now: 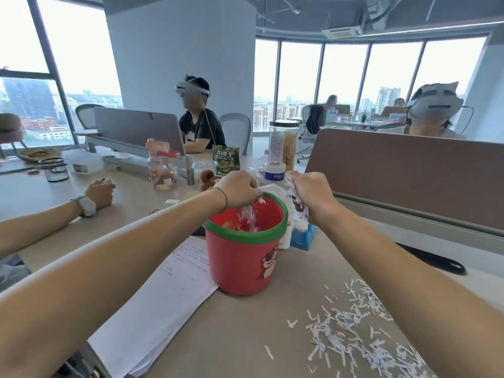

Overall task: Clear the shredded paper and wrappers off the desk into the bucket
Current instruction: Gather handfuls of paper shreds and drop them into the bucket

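Note:
A red bucket [242,257] with a green rim and a bear picture stands mid-desk. My left hand [238,188] hovers over its mouth, fingers loosening, and white shredded paper [249,216] falls from it into the bucket. My right hand [311,195] is just right of the rim, closed on a clump of shreds [296,199] that pokes out above and below the fist. A scatter of loose shredded paper [351,334] lies on the desk at the near right, partly hidden by my right forearm.
White printed sheets [163,296] lie left of the bucket. Behind it stand a blue tissue box [302,236], a green snack bag [225,159], jars and bottles [282,145]. A brown divider [409,173] runs along the right. Another person's arm [54,216] rests at left.

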Available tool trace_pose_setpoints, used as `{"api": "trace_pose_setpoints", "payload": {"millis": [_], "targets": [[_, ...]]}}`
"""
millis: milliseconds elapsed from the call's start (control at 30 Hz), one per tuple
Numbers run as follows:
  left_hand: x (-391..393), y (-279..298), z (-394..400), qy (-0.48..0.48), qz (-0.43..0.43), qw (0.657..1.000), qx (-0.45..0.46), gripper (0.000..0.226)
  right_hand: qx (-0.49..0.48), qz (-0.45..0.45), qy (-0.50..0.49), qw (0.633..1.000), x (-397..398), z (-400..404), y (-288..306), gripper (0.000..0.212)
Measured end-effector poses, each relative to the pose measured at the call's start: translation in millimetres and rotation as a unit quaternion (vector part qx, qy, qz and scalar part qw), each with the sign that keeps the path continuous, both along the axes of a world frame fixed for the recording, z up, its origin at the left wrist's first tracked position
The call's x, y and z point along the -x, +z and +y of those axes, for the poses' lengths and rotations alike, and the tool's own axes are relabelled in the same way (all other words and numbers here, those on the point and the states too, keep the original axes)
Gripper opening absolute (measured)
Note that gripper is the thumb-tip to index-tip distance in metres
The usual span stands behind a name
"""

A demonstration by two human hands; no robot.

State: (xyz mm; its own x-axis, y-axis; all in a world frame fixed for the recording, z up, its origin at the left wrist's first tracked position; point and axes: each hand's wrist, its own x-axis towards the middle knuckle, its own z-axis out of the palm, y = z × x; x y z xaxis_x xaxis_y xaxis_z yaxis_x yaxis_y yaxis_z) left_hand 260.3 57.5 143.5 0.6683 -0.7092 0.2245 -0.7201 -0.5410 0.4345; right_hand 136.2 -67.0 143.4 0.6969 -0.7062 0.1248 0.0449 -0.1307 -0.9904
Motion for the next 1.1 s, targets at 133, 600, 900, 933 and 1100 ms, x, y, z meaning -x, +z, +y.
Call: {"api": "trace_pose_setpoints", "payload": {"millis": [133,600,900,933,1100], "targets": [[3,4,11,-0.039,-0.039,0.992,-0.113,0.018,0.012,-0.003,0.004,1.000,-14,7,2,0.027],[-7,9,68,-0.008,-0.125,0.988,-0.087,0.032,0.401,0.176,0.068,0.896,-70,41,-20,0.048],[2,5,74,-0.021,-0.130,0.986,-0.105,0.026,0.469,0.276,0.138,0.828,-59,55,-9,0.023],[4,6,73,-0.024,-0.136,0.985,-0.108,0.026,0.468,0.260,0.141,0.833,-56,53,-8,0.021],[28,15,57,-0.039,-0.168,0.981,-0.092,0.027,0.493,0.215,0.135,0.832,-16,42,3,0.019]]}}
